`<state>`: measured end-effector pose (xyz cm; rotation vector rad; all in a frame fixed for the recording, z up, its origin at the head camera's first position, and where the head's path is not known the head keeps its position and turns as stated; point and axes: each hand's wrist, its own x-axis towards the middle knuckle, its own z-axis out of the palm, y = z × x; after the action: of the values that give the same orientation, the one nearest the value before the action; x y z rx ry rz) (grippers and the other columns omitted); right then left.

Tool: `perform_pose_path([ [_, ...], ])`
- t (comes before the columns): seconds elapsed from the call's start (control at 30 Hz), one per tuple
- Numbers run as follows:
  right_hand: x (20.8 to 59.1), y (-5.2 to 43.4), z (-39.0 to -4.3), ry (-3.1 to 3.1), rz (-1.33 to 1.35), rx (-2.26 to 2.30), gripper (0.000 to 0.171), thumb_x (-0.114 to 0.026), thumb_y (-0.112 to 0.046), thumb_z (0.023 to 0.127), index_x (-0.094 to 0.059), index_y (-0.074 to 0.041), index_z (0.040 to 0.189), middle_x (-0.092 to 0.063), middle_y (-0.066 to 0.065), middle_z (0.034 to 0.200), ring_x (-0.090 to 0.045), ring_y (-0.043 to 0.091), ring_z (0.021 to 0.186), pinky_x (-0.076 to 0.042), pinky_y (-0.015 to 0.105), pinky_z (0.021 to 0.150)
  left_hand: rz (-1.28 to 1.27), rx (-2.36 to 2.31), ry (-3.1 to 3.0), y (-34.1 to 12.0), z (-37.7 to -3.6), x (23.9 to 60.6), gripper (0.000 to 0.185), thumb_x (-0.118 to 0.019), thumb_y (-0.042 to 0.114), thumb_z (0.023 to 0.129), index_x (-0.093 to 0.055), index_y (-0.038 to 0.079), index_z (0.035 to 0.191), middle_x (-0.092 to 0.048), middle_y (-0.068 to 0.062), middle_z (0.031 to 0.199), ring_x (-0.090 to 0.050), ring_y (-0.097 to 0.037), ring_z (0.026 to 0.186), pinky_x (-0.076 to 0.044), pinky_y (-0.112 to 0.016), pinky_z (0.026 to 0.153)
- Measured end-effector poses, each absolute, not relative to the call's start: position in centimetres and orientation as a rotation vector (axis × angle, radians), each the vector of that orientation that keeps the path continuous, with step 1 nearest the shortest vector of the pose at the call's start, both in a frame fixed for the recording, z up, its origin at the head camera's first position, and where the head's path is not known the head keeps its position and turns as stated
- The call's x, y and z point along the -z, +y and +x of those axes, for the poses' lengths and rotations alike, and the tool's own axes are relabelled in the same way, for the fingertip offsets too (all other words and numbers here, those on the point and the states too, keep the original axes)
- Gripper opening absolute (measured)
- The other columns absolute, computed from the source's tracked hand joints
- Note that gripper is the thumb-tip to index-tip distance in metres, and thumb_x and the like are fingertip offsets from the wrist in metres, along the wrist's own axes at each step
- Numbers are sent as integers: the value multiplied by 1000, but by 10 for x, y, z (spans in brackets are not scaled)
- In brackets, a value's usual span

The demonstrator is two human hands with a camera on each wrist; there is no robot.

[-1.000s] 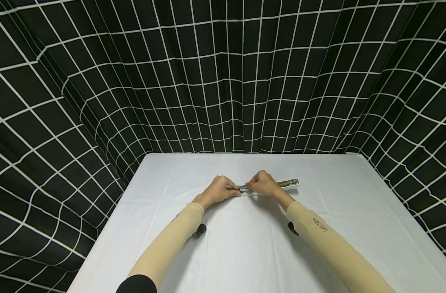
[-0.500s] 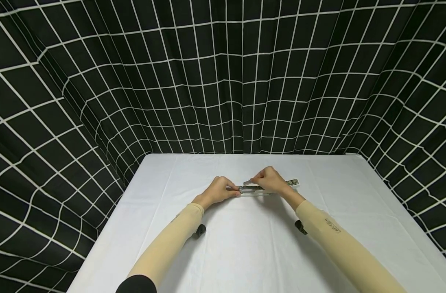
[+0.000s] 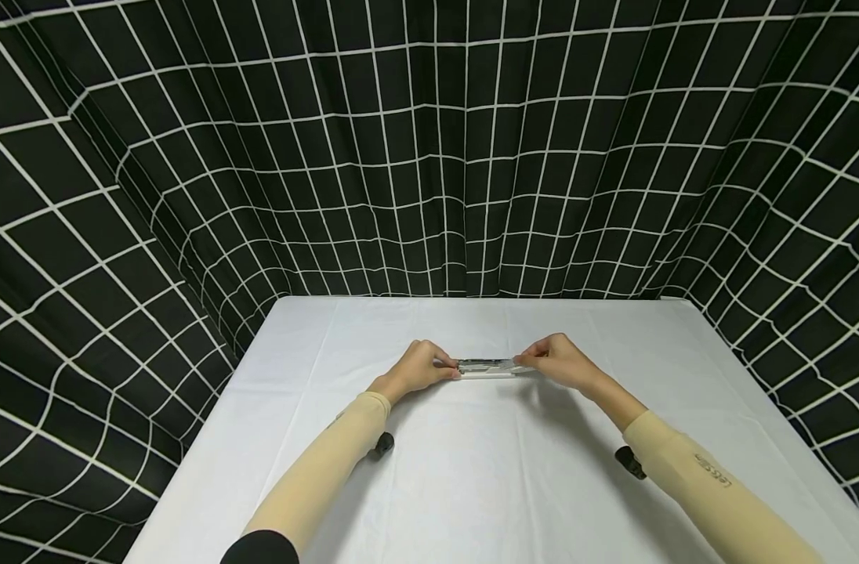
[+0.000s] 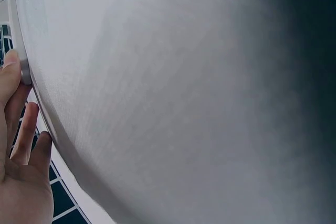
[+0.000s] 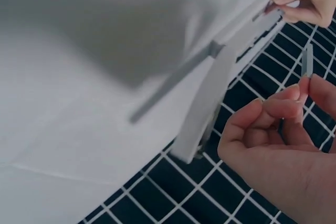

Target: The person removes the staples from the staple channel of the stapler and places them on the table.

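Observation:
A long, slim white stapler [image 3: 487, 374], swung open, lies across the middle of the table with its metal channel showing. My left hand [image 3: 417, 366] pinches its left end between thumb and fingers. In the left wrist view, the thumb presses on a rounded pale end [image 4: 25, 71]. Over the stapler's right part is my right hand [image 3: 559, 362], hiding some of it in the head view. That hand pinches a short grey staple strip [image 5: 307, 60] between thumb and index finger. The strip stands apart from the stapler's white arm [image 5: 205, 103] in the right wrist view.
A white cloth [image 3: 443, 470] covers the table. Black curtains with white grid lines [image 3: 465, 157] surround its back and sides. Small dark wrist cameras [image 3: 628, 462] hang under both forearms.
My right hand has lifted the grey strip from near the left hand and moved right along the stapler. My left hand keeps its grip on the left end, nearly still.

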<state>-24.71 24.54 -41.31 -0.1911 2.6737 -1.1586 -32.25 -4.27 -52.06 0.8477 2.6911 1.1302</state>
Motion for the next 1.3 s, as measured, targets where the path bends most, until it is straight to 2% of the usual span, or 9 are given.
perform_pose_path([
  [0.1,415,255,-238,2656,-196,1168,28,-72,-24,103,-80,3,99,-76,5,96,-51,12,86,-43,24,70,851,-1138,2691,-42,-323,520,19,-87,25,94,-87,12,108,-85,-5,115,-78,-24,122,-59,-39,114],
  [0.2,421,262,-230,2649,-218,1159,29,-73,-23,103,-80,5,101,-76,6,97,-51,11,86,-42,23,72,847,-1136,2694,-42,-324,519,19,-87,25,95,-87,12,108,-85,-4,116,-77,-24,124,-59,-39,115],
  [0.43,443,271,-216,2633,-260,1108,26,-74,-21,102,-80,4,96,-82,15,111,-61,13,95,-48,23,78,866,-1145,2701,-41,-323,521,19,-87,26,95,-87,12,107,-85,-3,115,-78,-25,123,-59,-41,115],
  [0.53,453,271,-213,2624,-273,1107,24,-75,-18,100,-81,4,92,-83,14,105,-57,10,86,-44,20,71,852,-1149,2700,-40,-323,521,19,-87,26,94,-87,12,107,-85,-3,116,-77,-25,124,-58,-40,116],
  [0.67,464,270,-211,2613,-303,1138,21,-75,-13,98,-80,7,90,-78,10,86,-46,6,67,-36,18,57,836,-1155,2694,-41,-323,520,19,-87,25,94,-87,12,108,-84,-4,117,-77,-25,125,-57,-39,117],
  [0.77,471,272,-210,2621,-311,1143,20,-75,-11,97,-79,7,89,-74,7,78,-45,5,62,-37,17,54,837,-1160,2694,-40,-323,520,19,-87,24,94,-87,11,108,-84,-5,117,-77,-25,125,-58,-39,117],
  [1.03,475,272,-208,2733,-343,996,23,-76,-19,96,-78,-3,80,-67,-2,64,-48,7,56,-37,20,50,837,-1158,2695,-41,-323,521,20,-87,26,95,-87,13,109,-84,-3,118,-77,-24,125,-58,-39,117],
  [1.2,498,289,-227,2771,-437,894,29,-77,-31,96,-74,-18,71,-65,-8,57,-45,3,50,-34,21,44,845,-1164,2695,-40,-325,521,21,-86,26,95,-86,12,110,-84,-3,118,-76,-25,126,-57,-41,118],
  [1.3,506,295,-235,2782,-494,876,33,-76,-38,97,-72,-22,69,-62,-12,55,-43,1,49,-32,22,42,830,-1162,2694,-41,-325,520,22,-86,26,95,-86,12,111,-84,-4,119,-76,-25,127,-56,-40,119],
])
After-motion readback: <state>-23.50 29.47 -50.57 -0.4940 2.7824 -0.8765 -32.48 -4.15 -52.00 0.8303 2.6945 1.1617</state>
